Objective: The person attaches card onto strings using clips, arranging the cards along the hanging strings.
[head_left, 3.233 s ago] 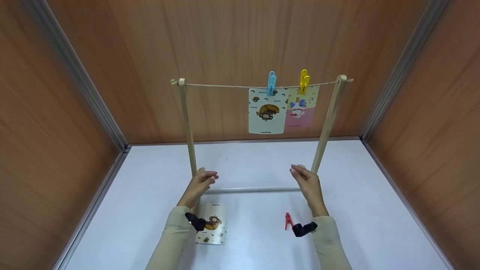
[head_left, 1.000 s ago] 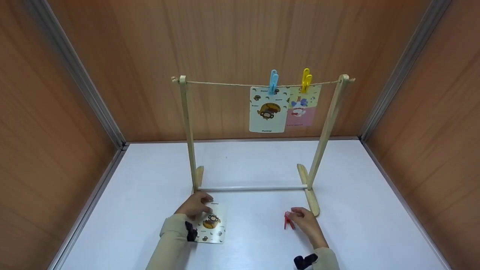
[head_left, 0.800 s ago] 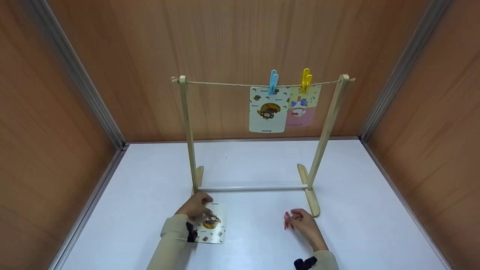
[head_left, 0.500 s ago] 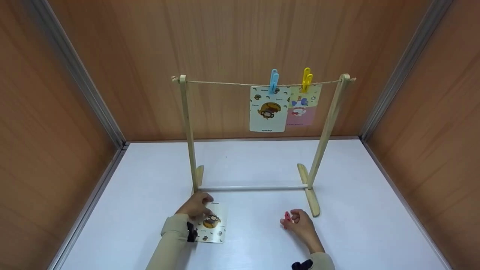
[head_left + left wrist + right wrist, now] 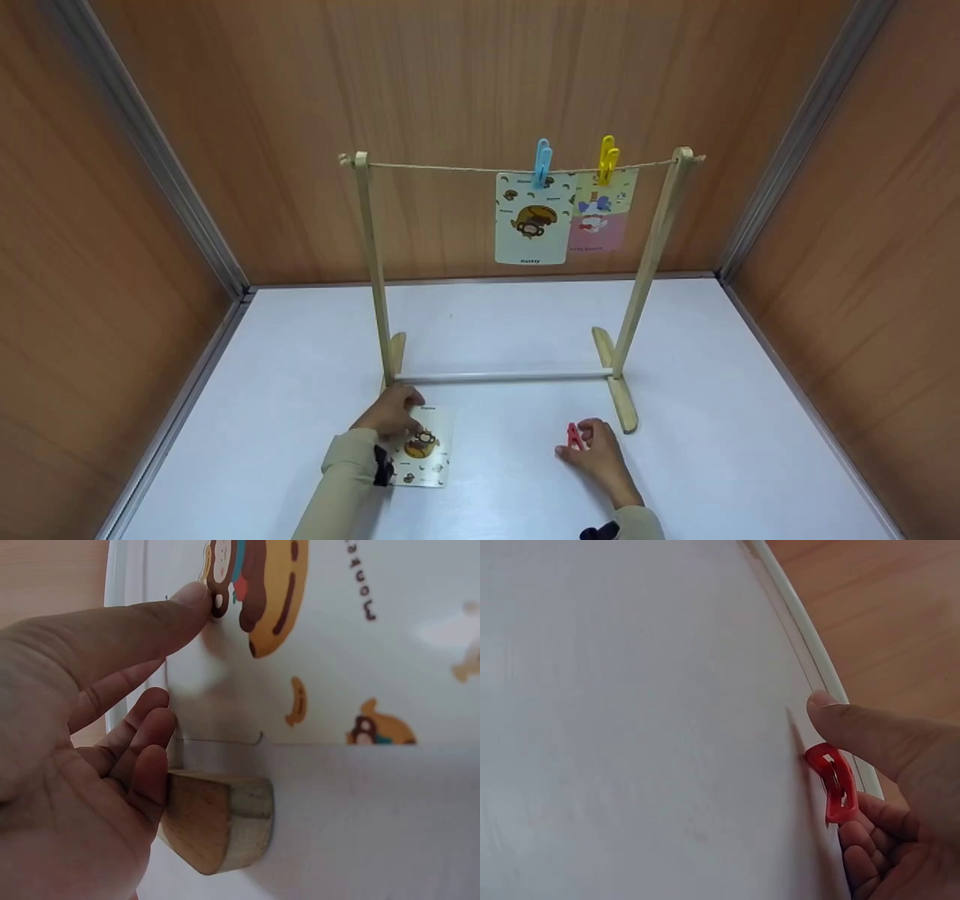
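A monkey-print card (image 5: 431, 457) lies flat on the white table at front left. My left hand (image 5: 390, 412) is at its left side: in the left wrist view the thumb (image 5: 187, 604) rests on the card (image 5: 322, 675), and the loosely bent fingers (image 5: 150, 765) lie by its edge and a wooden stand foot (image 5: 217, 821). At the right, a red clothespin (image 5: 574, 436) sits between the thumb and forefinger of my right hand (image 5: 602, 457). In the right wrist view the clothespin (image 5: 835, 784) touches the thumb above and the fingers below, close to the tabletop.
A wooden stand (image 5: 649, 277) has a string (image 5: 442, 167) across its top. From it hang a monkey card (image 5: 529, 244) under a blue clothespin (image 5: 542, 161) and a pink-and-yellow card (image 5: 600, 236) under a yellow clothespin (image 5: 608, 159). Wood-look walls (image 5: 300, 90) enclose the table.
Both hands have come down from beside the posts. My left hand reached the card, then stayed there. My right hand reached the red clothespin, and its thumb moved left around it.
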A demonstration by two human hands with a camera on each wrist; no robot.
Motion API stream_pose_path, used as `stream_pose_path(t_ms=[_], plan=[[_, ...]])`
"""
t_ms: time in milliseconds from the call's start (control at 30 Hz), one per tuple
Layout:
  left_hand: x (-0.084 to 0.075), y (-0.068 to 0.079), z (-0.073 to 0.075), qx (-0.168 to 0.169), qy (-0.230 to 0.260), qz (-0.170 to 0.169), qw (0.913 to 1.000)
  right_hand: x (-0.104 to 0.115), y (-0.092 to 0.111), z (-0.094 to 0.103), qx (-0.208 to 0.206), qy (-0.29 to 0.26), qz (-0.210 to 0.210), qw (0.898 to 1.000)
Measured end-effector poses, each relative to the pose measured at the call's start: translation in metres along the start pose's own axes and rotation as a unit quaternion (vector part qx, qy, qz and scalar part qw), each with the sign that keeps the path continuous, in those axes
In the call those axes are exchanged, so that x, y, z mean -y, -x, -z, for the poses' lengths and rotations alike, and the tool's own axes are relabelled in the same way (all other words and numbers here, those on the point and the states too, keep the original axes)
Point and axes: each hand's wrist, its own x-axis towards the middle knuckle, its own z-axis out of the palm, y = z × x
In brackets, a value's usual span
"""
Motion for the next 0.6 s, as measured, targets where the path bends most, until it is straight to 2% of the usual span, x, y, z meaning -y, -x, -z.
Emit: stream_pose_path(t_ms=[267,433,600], plan=[[-0.0013,-0.0012,-0.0015,-0.007,-0.015,-0.025,0.9995,-0.0021,-0.0001,0.0002,0.01,0.018,0.008,1.0],[-0.0007,-0.0021,-0.0025,-0.005,-0.016,-0.009,0.9998,-0.0025,-0.0007,0.0005,0.021,0.031,-0.001,0.999],[0.0005,-0.0031,-0.0032,-0.006,-0.021,-0.012,0.9997,-0.0028,-0.0012,0.001,0.029,0.031,-0.011,0.999]])
